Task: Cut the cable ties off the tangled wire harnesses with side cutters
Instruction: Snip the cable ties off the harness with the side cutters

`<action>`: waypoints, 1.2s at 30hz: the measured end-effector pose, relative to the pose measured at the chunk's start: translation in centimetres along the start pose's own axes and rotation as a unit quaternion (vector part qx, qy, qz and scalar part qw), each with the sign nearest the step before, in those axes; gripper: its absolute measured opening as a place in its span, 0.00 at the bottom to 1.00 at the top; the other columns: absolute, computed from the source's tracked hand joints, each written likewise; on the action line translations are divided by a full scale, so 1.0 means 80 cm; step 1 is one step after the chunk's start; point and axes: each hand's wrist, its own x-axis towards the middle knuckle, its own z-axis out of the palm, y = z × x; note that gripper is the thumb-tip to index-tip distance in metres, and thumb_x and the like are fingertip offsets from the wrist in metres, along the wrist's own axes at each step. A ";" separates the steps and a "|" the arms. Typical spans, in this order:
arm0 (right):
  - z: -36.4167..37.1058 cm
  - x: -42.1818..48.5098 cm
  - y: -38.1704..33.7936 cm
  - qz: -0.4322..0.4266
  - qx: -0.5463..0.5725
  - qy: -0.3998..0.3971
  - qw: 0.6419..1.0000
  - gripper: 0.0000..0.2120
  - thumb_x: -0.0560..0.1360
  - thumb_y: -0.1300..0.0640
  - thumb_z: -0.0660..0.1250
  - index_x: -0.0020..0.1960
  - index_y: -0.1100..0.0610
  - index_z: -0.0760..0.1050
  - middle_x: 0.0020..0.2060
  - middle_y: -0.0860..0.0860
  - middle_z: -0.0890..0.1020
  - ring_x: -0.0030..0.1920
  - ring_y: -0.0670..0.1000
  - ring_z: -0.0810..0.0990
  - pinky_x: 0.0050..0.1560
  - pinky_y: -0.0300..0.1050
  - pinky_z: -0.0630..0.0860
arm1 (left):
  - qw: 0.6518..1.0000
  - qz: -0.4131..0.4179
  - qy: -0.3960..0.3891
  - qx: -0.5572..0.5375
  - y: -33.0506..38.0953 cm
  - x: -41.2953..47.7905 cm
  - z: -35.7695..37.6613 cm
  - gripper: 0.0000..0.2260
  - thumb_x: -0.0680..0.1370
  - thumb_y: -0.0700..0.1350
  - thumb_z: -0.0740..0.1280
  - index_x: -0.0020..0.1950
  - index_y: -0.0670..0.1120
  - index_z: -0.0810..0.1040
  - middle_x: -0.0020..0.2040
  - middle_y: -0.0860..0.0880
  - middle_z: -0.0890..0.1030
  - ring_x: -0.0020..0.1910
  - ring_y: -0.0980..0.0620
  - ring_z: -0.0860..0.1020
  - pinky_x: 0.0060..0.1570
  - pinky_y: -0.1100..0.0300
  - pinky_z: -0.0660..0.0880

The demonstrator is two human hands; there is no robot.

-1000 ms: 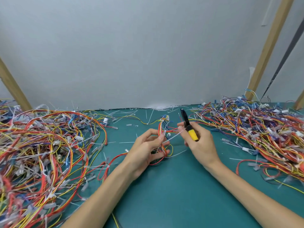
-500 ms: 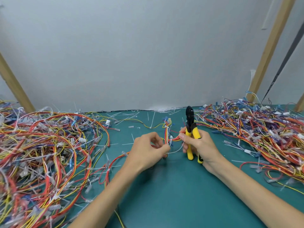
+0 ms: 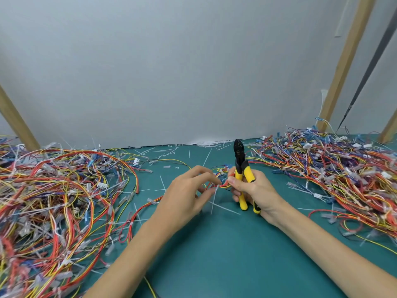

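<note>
**Grips closed: right on cutters, left on harness**

Right grip (image 3: 254, 190) is clamped round the yellow handles of the cutters (image 3: 238, 160). They stand upright, black head pointing up and handle ends down near the desk (image 3: 214, 259). The thumb and forefinger of this grip also pinch 1 end of a small harness (image 3: 224, 184) of red, yellow and blue wires.

Left grip (image 3: 184, 196), fingers curled, pinches the same harness just beside the right. The bundle is thus held between the 2 hands, above the middle of the desk. A white tie (image 3: 214, 198) sits on the harness at the left fingertips, its long tail hanging down toward the desk. The cutter head stands well above the tie. Both forearms are bare and come in from the bottom edge.

Thin white tie ends (image 3: 163, 182) lie scattered over the teal desk round the hands, with a denser drift (image 3: 206, 144) along the foot of the wall (image 3: 193, 72).

Further out are 2 heaps of tangled harnesses. The left pile (image 3: 53, 201) fills the near left of the desk, and the right pile (image 3: 335, 173) runs along the far right. Both are red, yellow, blue and white, dotted with clear connectors. A slanted wooden post (image 3: 15, 123) rises behind the left pile, and another post (image 3: 343, 65) behind the right.
</note>
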 end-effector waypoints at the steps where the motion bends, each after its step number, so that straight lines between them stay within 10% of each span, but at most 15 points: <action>1: 0.000 0.000 0.000 -0.001 -0.006 0.002 1.000 0.03 0.74 0.63 0.71 0.44 0.56 0.78 0.32 0.54 0.71 0.30 0.50 0.69 0.30 0.43 0.72 | 0.999 -0.018 -0.012 -0.033 -0.002 0.002 -0.001 0.05 0.77 0.45 0.70 0.52 0.53 0.82 0.54 0.59 0.77 0.36 0.60 0.79 0.38 0.66 0.74; 8: 0.009 -0.006 -0.005 -0.026 -0.100 0.019 0.994 0.05 0.76 0.65 0.68 0.44 0.57 0.77 0.30 0.53 0.73 0.29 0.50 0.71 0.31 0.43 0.73 | 0.980 -0.150 0.012 -0.132 0.006 0.000 0.011 0.06 0.78 0.44 0.70 0.40 0.49 0.79 0.28 0.59 0.79 0.27 0.57 0.82 0.28 0.68 0.71; 19: 0.026 -0.015 -0.003 -0.073 -0.209 0.037 0.974 0.06 0.75 0.65 0.69 0.42 0.56 0.76 0.31 0.44 0.76 0.33 0.47 0.73 0.37 0.45 0.74 | 0.956 -0.237 -0.039 -0.167 0.008 -0.006 0.021 0.15 0.82 0.52 0.62 0.37 0.48 0.73 0.30 0.51 0.83 0.27 0.55 0.78 0.33 0.63 0.71; 27: 0.013 -0.010 -0.001 -0.032 -0.092 0.089 0.991 0.04 0.76 0.65 0.67 0.45 0.58 0.77 0.28 0.49 0.74 0.29 0.50 0.72 0.34 0.49 0.72 | 0.850 -0.267 0.033 -0.452 0.005 -0.003 0.022 0.07 0.78 0.43 0.68 0.54 0.42 0.74 0.40 0.47 0.80 0.36 0.47 0.83 0.38 0.56 0.80; 31: 0.011 -0.008 -0.002 -0.018 -0.028 0.091 0.995 0.05 0.76 0.67 0.67 0.45 0.58 0.76 0.30 0.51 0.74 0.29 0.48 0.71 0.30 0.44 0.73 | 0.787 -0.314 -0.068 -0.526 0.003 -0.001 0.016 0.19 0.71 0.52 0.71 0.50 0.37 0.75 0.32 0.50 0.79 0.40 0.50 0.83 0.48 0.61 0.81; 36: 0.011 -0.007 0.000 -0.019 -0.035 0.092 0.995 0.05 0.76 0.66 0.67 0.45 0.58 0.76 0.29 0.49 0.76 0.29 0.48 0.72 0.30 0.43 0.74 | 0.734 -0.317 -0.115 -0.590 0.004 -0.003 0.013 0.14 0.70 0.46 0.72 0.49 0.38 0.81 0.46 0.41 0.85 0.47 0.46 0.85 0.44 0.62 0.80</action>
